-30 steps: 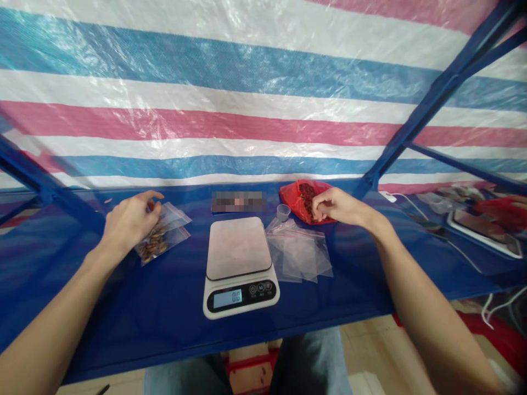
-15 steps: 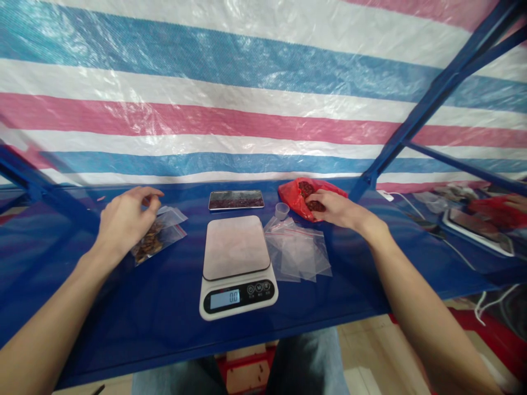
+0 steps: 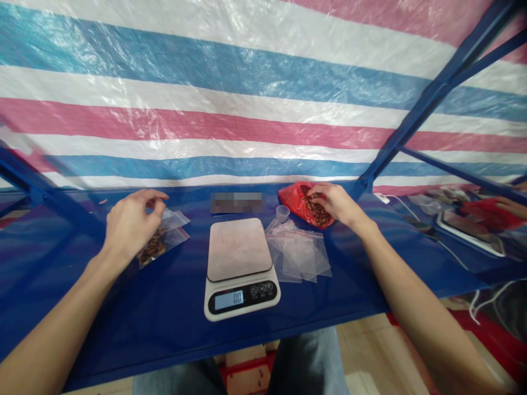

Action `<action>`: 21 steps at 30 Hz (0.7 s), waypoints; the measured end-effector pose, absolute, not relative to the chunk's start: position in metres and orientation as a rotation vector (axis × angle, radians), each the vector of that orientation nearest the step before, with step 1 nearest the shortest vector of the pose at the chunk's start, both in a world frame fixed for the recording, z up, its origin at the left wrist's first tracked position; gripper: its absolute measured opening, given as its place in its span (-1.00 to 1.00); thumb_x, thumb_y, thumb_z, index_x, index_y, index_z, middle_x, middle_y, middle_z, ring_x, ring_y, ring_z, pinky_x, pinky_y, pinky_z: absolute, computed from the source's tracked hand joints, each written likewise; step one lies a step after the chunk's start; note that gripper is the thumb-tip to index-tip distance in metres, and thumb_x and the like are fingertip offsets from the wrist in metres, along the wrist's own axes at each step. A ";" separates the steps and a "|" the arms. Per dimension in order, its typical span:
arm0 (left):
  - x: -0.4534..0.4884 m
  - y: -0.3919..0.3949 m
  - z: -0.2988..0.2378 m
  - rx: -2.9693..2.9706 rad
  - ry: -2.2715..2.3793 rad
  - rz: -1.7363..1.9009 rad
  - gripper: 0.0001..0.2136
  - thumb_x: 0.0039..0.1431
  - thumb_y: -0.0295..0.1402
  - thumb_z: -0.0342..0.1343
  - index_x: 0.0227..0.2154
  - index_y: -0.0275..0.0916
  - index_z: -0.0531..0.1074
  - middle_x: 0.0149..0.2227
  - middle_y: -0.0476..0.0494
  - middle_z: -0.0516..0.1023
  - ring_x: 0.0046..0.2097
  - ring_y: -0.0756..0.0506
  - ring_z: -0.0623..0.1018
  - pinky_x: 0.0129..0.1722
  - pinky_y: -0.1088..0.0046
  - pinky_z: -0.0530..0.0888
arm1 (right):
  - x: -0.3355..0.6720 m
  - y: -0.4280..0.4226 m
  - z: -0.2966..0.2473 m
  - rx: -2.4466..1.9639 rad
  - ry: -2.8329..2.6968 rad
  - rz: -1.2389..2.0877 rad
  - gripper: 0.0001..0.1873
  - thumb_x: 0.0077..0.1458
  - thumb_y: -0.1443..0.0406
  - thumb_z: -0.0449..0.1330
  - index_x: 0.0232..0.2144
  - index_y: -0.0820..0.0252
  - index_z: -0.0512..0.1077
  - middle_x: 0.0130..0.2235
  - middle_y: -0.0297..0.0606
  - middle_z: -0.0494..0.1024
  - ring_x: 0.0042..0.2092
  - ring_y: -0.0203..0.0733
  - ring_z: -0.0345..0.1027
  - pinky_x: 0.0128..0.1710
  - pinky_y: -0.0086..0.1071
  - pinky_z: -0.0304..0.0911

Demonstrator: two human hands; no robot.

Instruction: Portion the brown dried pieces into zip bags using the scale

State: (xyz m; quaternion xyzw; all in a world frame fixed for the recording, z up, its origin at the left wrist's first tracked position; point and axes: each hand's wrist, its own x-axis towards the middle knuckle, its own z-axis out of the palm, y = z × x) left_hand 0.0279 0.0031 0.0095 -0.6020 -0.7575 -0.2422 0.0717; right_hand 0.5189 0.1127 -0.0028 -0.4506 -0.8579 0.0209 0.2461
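Observation:
My left hand (image 3: pixel 130 220) rests curled over a small pile of clear zip bags (image 3: pixel 165 236) filled with brown pieces, its fingertips touching the top bag. My right hand (image 3: pixel 335 202) reaches into an open red plastic bag (image 3: pixel 294 198) of brown-red pieces, with its fingers bent among them. A white digital kitchen scale (image 3: pixel 240 266) stands between my arms, showing 0.0 with nothing on its plate. Several unfilled clear zip bags (image 3: pixel 299 253) lie just right of the scale, and a small clear cup (image 3: pixel 282 212) stands behind them.
A phone (image 3: pixel 237 202) lies flat behind the scale on the blue table (image 3: pixel 164 307). A striped tarp (image 3: pixel 230 99) hangs at the back between blue metal posts. At the far right lie a second scale (image 3: pixel 469 230), cables and another red bag (image 3: pixel 489 213).
My right hand has moved from the near edge of the red bag deeper into it. My left hand has stayed on the filled zip bags.

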 end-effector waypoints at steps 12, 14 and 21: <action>0.031 0.002 0.009 -1.829 -2.209 -0.752 -0.62 0.29 -0.20 -0.09 -0.12 -0.12 0.64 -0.07 -0.14 0.71 -0.06 -0.30 0.67 -0.07 0.22 0.51 | 0.464 0.085 -0.006 -0.856 -2.078 0.232 -0.86 0.22 0.30 0.35 -0.15 0.12 0.65 -0.11 -0.15 0.70 -0.09 0.00 0.58 -0.02 -0.13 0.47; 0.033 0.002 0.010 -1.820 -2.211 -0.757 -0.62 0.29 -0.20 -0.09 -0.13 -0.12 0.64 -0.09 -0.13 0.72 -0.08 -0.30 0.67 -0.09 0.21 0.52 | 0.455 0.083 -0.010 -0.795 -2.111 0.284 -0.86 0.21 0.31 0.37 -0.15 0.12 0.65 -0.13 -0.16 0.70 -0.09 -0.02 0.58 -0.04 -0.14 0.48; 0.036 0.001 0.010 -1.820 -2.180 -0.774 -0.62 0.28 -0.21 -0.08 -0.14 -0.12 0.65 -0.07 -0.13 0.72 -0.06 -0.31 0.68 -0.10 0.20 0.53 | 0.445 0.079 -0.015 -0.749 -2.175 0.280 -0.86 0.23 0.35 0.37 -0.14 0.12 0.65 -0.14 -0.15 0.69 -0.07 -0.02 0.56 -0.01 -0.13 0.47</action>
